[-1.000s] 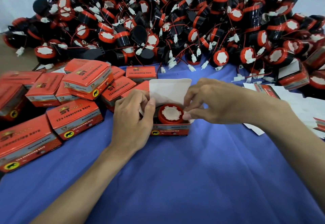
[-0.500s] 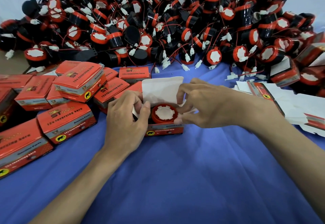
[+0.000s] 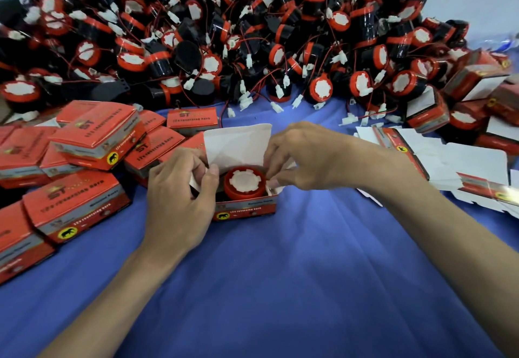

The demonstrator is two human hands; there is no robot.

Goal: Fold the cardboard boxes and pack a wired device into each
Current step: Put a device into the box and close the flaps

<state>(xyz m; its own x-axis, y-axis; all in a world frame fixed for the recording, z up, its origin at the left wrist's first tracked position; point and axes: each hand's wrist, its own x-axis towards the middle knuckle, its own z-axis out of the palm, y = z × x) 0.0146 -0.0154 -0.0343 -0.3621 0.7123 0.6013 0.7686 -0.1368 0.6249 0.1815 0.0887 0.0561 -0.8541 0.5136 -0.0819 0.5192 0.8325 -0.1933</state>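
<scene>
Red cardboard box (image 3: 244, 209), open on blue-clothed worktop (image 3: 280, 273); round red-rimmed wired device (image 3: 245, 182) seated inside. Left hand (image 3: 177, 197) fingers pinch its 9 o'clock flap (image 3: 196, 183), right hand (image 3: 306, 155) fingers its 3 o'clock flap (image 3: 276, 183); white lid (image 3: 237, 144) upright at 12 o'clock.

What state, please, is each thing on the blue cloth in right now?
open box, lid flap upright.
device, seated in the open box, white face up.
left hand, pinches the box's left flap.
right hand, pinches its right flap.
boxes at left, closed.
flat cartons, unfolded.
device pile, unpacked.
</scene>
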